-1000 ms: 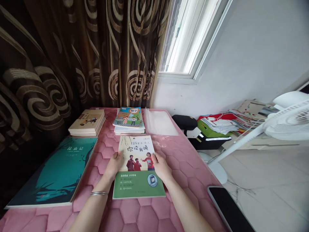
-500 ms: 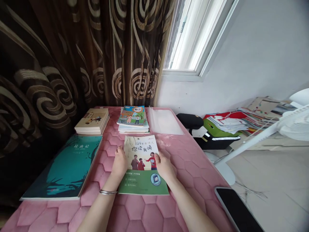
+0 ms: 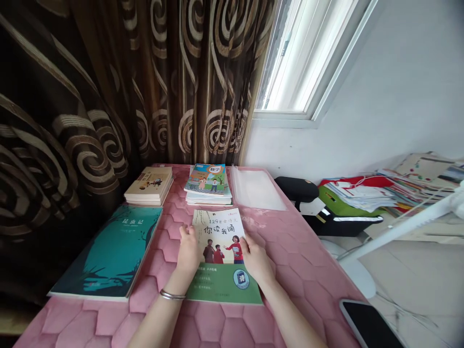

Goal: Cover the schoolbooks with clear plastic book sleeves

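A thin book (image 3: 222,237) with a pale and green cover showing three children lies flat on the pink quilted table cover (image 3: 290,251). My left hand (image 3: 188,251), with a metal bangle on the wrist, grips the book's left edge, thumb on the cover. My right hand (image 3: 255,258) grips its right edge the same way. Both hands sit about halfway down the book.
A large teal book (image 3: 112,251) lies to the left. Behind it are a beige stack of books (image 3: 149,185) and a colourful stack (image 3: 209,183), then a clear plastic sleeve (image 3: 255,188). A dark phone (image 3: 366,324) lies at the right edge. Brown swirl curtains hang behind.
My view has swung slightly left and down, so everything sits further right in the frame. Both hands keep their hold on the book, which stays on the table.
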`<action>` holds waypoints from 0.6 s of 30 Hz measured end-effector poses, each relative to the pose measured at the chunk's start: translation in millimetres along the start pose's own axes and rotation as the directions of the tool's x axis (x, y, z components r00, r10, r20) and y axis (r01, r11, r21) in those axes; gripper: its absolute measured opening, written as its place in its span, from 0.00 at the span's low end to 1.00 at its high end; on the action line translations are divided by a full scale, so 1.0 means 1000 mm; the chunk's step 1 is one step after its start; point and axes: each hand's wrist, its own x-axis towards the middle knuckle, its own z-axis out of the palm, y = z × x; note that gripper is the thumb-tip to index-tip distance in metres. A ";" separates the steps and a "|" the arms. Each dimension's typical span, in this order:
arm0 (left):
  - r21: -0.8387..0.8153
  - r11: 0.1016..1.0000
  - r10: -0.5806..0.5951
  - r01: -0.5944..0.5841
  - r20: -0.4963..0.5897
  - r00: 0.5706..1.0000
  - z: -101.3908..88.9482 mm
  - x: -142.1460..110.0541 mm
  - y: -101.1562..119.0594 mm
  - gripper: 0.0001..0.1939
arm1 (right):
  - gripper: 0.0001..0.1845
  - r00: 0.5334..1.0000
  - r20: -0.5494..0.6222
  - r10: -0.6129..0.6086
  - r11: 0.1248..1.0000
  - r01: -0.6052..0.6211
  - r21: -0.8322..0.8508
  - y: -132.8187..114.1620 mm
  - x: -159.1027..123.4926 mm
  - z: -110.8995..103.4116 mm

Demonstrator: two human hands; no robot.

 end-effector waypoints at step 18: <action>-0.090 0.996 -0.021 0.026 0.056 0.998 -0.003 0.010 -0.001 0.29 | 0.20 0.993 -0.090 0.082 0.970 -0.100 -0.224 -0.005 -0.002 -0.004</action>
